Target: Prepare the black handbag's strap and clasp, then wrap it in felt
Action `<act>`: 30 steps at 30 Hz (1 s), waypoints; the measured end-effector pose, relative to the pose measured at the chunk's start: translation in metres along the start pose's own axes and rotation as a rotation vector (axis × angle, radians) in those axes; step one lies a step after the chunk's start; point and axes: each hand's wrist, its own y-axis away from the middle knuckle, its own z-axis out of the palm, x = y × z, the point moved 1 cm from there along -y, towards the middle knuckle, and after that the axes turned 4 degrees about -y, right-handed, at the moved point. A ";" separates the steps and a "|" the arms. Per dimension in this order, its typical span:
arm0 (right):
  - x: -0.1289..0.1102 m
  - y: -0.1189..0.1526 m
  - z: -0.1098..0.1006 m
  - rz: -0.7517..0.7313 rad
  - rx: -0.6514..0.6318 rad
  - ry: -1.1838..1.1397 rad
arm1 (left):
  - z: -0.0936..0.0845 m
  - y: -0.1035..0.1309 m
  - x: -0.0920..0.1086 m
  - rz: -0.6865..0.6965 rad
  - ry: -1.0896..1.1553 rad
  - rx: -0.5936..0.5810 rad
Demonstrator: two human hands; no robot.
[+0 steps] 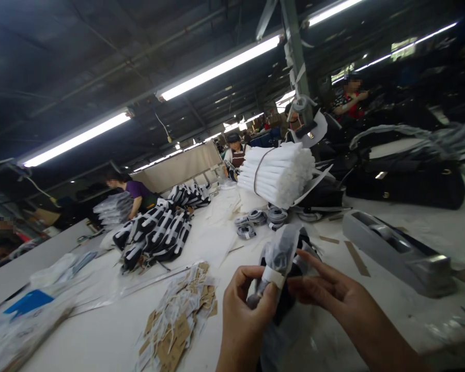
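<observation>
My left hand [248,305] is closed on a wrapped strap [281,250], its thumb and fingers pinching at a white band [273,277]. Cloudy plastic covers the strap, which bends over at the top. Dark material and more clear plastic hang below it, partly hidden by my hands. Just to the right, my right hand [325,289] has its fingers stretched out and apart beside the dark material; whether the fingertips touch it is unclear. Behind the strap, coiled grey straps [258,217] lie on the white table [220,243].
A grey tape dispenser [399,253] stands at right, near black bags [406,181]. A bundle of white padding [275,173] sits behind the coils. Brown tags [178,320] are heaped at front left, black-and-white pieces [155,235] beyond. Several people work farther back, one in a purple top [135,188].
</observation>
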 end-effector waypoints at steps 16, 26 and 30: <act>-0.024 0.009 0.056 -0.157 -0.012 0.075 | 0.011 0.020 -0.003 0.128 -0.036 0.046; 0.003 -0.019 -0.066 -0.236 0.363 0.913 | -0.058 0.023 -0.086 0.207 -0.146 0.135; 0.046 -0.043 -0.106 -0.164 0.341 0.946 | -0.046 0.060 -0.135 0.041 -0.025 0.108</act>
